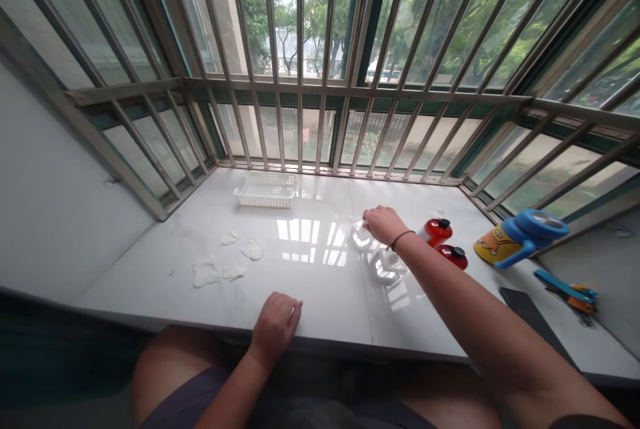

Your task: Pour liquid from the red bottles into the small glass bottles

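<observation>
My right hand (384, 224) reaches over the white counter, a dark band round its wrist. Its fingers are pinched together at a small clear container (360, 237); whatever they hold is hidden. A second clear container (388, 265) stands just nearer, below my wrist. At the counter's front edge rests my left hand (277, 323), its fingers curled in and nothing visible in them. Several thin, crumpled white pieces lie on the left: a squarish one (206, 271), a round one (253, 249) and smaller ones (233, 270).
A white perforated basket (266, 191) stands near the barred window. Right of my forearm are two red bottles with black caps (437, 231), (454, 255), a blue-and-yellow mug (515, 239), a dark flat object (535, 322) and blue and orange tools (570, 292).
</observation>
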Demonstrator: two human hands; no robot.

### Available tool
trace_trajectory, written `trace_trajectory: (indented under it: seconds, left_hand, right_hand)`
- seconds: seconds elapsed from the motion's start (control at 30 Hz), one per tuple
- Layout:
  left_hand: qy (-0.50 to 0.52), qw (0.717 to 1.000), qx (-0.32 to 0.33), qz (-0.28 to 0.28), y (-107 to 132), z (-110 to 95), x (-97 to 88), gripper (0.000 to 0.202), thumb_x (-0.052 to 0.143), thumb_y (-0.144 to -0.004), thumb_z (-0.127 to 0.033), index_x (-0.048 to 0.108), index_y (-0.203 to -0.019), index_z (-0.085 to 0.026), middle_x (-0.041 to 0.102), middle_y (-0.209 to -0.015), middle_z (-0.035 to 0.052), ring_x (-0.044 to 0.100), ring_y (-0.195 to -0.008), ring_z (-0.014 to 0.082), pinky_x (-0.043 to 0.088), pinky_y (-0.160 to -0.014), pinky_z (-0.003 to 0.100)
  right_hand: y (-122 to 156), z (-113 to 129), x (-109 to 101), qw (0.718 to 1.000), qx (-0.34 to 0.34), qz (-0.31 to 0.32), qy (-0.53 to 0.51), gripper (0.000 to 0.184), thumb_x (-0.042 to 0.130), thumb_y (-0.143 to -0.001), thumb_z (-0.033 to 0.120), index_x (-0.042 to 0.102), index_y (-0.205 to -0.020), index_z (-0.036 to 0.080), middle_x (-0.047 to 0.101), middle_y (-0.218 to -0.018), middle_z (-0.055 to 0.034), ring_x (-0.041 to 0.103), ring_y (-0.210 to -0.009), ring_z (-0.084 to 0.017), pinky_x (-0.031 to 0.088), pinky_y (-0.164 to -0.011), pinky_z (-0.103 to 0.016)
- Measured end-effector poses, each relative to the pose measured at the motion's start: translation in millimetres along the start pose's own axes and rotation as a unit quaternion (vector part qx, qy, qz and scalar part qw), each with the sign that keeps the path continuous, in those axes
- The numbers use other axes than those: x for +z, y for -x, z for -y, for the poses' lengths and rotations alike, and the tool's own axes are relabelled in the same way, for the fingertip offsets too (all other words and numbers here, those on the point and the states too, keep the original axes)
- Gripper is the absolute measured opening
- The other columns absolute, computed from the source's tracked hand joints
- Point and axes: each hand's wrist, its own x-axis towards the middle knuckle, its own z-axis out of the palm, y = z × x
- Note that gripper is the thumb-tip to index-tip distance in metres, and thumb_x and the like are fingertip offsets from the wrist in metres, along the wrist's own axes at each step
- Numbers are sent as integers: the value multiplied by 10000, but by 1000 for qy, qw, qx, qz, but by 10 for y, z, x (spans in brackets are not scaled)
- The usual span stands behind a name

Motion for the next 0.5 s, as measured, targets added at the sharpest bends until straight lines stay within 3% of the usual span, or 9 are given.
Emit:
trace_trajectory:
  seconds: [0.13,0.23,0.3,0.4,0.47,0.5]
  left_hand:
    - [-11,1000,0,-3,-12,2,-10,170,615,-1011,-93,613,-906,-227,633,-790,29,598,-788,231,512,-777,374]
    - [-14,1000,1,1,-15,-4,-16,148,613,-1011,-92,610,-941,-223,641,-816,36,605,-816,236,523,-797,382]
    - [-16,1000,2,6,-10,-6,-16,139,613,-1011,-93,604,-954,-220,645,-830,41,607,-831,239,529,-807,389]
    - [-21,1000,2,8,1,1,-6,134,615,-1008,-94,601,-958,-217,647,-836,45,609,-839,241,537,-811,396]
    - [-24,1000,2,7,10,7,5,131,612,-1006,-95,604,-960,-218,651,-839,46,614,-841,241,543,-814,400]
    - [-25,1000,2,5,15,8,10,131,609,-1006,-97,606,-958,-219,652,-839,47,617,-840,241,546,-815,402]
  right_hand:
    - [-78,449,-73,995,-94,-18,-40,313,572,-1062,398,668,-1324,255,752,-1285,-101,635,-1240,-255,455,-1057,-348]
    - [-100,446,-168,995,-80,-33,-53,378,521,-1085,470,593,-1427,327,709,-1391,-56,611,-1292,-220,458,-1074,-322]
    - [-82,226,-233,998,-15,-39,-46,360,478,-1097,443,611,-1403,310,689,-1417,-85,607,-1300,-247,451,-1102,-378]
    - [13,-325,-300,988,149,-42,-14,386,514,-1061,364,640,-1375,178,660,-1407,-236,576,-1339,-402,341,-1170,-642]
    - [117,-726,-311,962,273,-32,4,421,580,-1012,347,669,-1312,66,665,-1300,-359,589,-1274,-525,312,-1064,-805]
    - [175,-910,-305,948,317,-21,7,427,624,-984,360,698,-1245,31,682,-1204,-395,617,-1203,-556,343,-986,-827]
